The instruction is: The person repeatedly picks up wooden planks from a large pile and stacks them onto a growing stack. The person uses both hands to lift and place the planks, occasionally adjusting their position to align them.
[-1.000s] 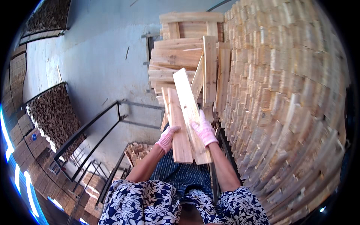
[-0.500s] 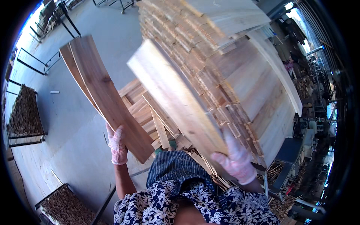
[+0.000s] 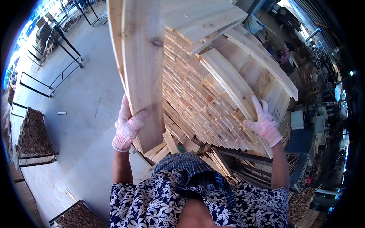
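My left hand (image 3: 129, 123), in a pinkish-white knit glove, grips the lower end of two long wooden boards (image 3: 142, 72). They overlap and rise in front of the left part of a big stack. My right hand (image 3: 265, 123), gloved alike, has its thumb across another pale board (image 3: 232, 78) and its fingers along that board's right edge. This board lies on the top right of the stack (image 3: 203, 95), whose many board ends face me in stepped rows.
Loose wood strips (image 3: 178, 125) lie low in front of my apron. More boards (image 3: 213, 19) cover the far top of the stack. Metal rack frames (image 3: 61, 79) and a crate of wood pieces (image 3: 36, 133) stand to the left. Machinery (image 3: 300, 140) lines the right, with a person (image 3: 285, 53) farther back.
The board in my right hand has moved right, onto the stack. My left hand has swung its two boards rightward and upright, in front of the stack. My view has shifted slightly.
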Demonstrator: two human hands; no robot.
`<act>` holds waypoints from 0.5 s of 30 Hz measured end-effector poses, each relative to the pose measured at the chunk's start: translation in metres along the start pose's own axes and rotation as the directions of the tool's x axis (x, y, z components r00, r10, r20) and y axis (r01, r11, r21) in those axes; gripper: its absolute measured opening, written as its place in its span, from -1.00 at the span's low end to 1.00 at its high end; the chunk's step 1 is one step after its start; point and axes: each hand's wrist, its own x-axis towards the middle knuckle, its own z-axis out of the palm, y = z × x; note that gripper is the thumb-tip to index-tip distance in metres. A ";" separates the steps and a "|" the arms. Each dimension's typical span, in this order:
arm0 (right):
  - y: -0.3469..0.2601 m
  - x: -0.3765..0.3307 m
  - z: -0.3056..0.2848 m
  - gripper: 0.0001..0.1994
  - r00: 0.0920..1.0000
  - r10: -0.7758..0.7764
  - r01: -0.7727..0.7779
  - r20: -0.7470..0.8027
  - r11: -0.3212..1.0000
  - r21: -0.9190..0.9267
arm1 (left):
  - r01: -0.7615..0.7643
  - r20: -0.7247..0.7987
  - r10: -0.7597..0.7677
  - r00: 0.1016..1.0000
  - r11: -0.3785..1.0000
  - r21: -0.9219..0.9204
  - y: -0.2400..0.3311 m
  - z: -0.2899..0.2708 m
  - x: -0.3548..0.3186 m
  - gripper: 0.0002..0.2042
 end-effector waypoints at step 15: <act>0.010 0.027 -0.017 -0.11 1.000 -0.021 0.023 0.022 0.997 -0.075 | -0.217 0.633 -0.025 0.774 0.928 0.302 0.083 0.175 0.180 -0.18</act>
